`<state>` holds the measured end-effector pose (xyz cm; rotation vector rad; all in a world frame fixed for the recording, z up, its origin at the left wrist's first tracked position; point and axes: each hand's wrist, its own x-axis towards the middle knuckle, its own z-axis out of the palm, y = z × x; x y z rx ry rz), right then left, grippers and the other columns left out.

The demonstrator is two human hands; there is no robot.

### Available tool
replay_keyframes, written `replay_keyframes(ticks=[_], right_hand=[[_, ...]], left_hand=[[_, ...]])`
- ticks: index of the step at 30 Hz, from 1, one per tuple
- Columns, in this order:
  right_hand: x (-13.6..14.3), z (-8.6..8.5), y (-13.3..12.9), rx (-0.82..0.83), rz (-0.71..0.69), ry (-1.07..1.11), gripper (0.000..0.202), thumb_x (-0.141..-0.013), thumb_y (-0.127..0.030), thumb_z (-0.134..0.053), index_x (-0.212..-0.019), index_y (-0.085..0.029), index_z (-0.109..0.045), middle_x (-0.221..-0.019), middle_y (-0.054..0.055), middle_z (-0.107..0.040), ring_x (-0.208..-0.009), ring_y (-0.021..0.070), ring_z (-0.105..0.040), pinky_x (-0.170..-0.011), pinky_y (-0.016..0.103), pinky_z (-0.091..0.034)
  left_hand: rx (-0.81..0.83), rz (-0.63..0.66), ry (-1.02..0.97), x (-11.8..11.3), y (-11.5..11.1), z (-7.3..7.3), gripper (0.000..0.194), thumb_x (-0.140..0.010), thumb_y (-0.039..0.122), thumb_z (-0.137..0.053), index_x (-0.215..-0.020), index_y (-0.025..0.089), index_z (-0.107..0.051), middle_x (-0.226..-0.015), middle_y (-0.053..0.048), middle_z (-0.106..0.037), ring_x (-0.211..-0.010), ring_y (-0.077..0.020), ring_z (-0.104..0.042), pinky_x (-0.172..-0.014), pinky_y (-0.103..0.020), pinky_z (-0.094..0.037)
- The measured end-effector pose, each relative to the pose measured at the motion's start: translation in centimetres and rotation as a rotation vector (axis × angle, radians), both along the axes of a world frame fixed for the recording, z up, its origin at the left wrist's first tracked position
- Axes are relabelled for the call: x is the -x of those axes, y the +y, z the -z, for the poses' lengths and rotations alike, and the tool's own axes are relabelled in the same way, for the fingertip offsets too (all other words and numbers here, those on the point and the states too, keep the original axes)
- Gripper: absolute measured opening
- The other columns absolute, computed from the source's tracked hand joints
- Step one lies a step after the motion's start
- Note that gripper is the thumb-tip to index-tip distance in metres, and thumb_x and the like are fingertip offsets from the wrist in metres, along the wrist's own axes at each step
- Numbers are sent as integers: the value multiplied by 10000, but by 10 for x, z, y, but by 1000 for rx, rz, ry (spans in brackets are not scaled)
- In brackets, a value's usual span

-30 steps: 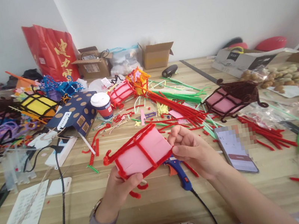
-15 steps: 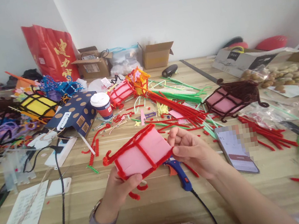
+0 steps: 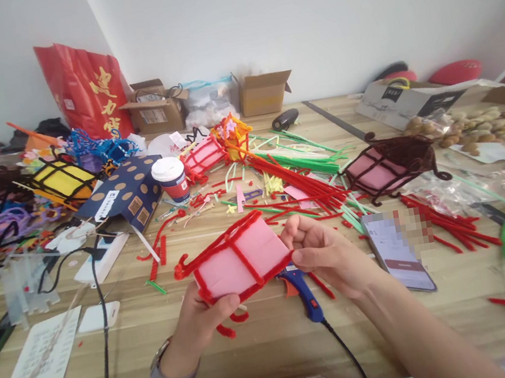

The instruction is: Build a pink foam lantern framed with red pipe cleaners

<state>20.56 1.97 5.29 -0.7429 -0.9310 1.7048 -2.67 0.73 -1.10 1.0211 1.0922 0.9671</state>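
A pink paper lantern (image 3: 227,271) framed in red pipe cleaner lies tilted on its side in my hands, above the table. My left hand (image 3: 205,314) grips its lower left end, thumb along the near edge and fingers hidden behind. At the right end, my right hand (image 3: 320,252) pinches the corner of the red frame between thumb and forefinger. Curled red ends stick out at the lantern's left and below it. Partly covered by the lantern, a blue hot glue gun (image 3: 308,295) rests on the table with its cord running toward me.
Red pipe cleaners (image 3: 298,175) and scraps spread across the middle. A lidded paper cup (image 3: 170,179) stands behind the lantern. To the right are a phone (image 3: 400,255) and a brown-framed lantern (image 3: 381,168). A black cable (image 3: 106,340) crosses the left side by a power strip (image 3: 103,257).
Both hands keep the same hold on the lantern, which has hardly moved. The view has shifted very slightly.
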Motion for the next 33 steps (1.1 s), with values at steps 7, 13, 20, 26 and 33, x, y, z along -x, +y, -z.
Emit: replay_keyframes(ticks=[7, 13, 20, 26, 33], right_hand=[[0, -2, 0, -4, 5, 19, 309, -620, -117, -846, -750, -208, -581, -682, -51, -649, -587, 82, -537, -567, 200, -410], [-1, 1, 4, 51, 57, 18, 334, -576, -108, -869, -742, -209, -597, -681, -60, -659, -608, 80, -561, -600, 196, -431], [1, 7, 8, 175, 150, 80, 337, -559, -113, -882, -749, -204, -620, -689, -61, -664, -620, 79, -579, -612, 201, -436], [0, 6, 12, 289, 289, 131, 370, -526, -136, -904, -720, -206, -597, -642, -72, -652, -564, 83, -564, -546, 208, -424], [-1, 0, 12, 268, 365, 149, 392, -513, -131, -907, -720, -215, -585, -644, -75, -665, -595, 87, -588, -561, 201, -464]], left_hand=[[-36, 66, -40, -1, 1, 0, 369, -623, 410, -802, -854, 124, -766, -658, -79, -741, -562, -222, -690, -469, -280, -570], [-36, 19, -167, -6, 5, -3, 334, -585, 349, -849, -852, 157, -789, -782, -61, -774, -686, -206, -704, -590, -284, -605], [118, -58, -315, -14, 8, -17, 413, -544, 522, -872, -760, 185, -772, -711, -21, -763, -614, -164, -688, -580, -257, -589], [-25, -19, -398, -11, 16, -1, 622, -691, 742, -640, -895, 173, -785, -920, -102, -786, -979, -293, -711, -906, -407, -560], [-322, 82, -25, -4, 12, 6, 524, -712, 550, -762, -1127, 231, -742, -1224, -108, -706, -1220, -307, -592, -1058, -393, -463]])
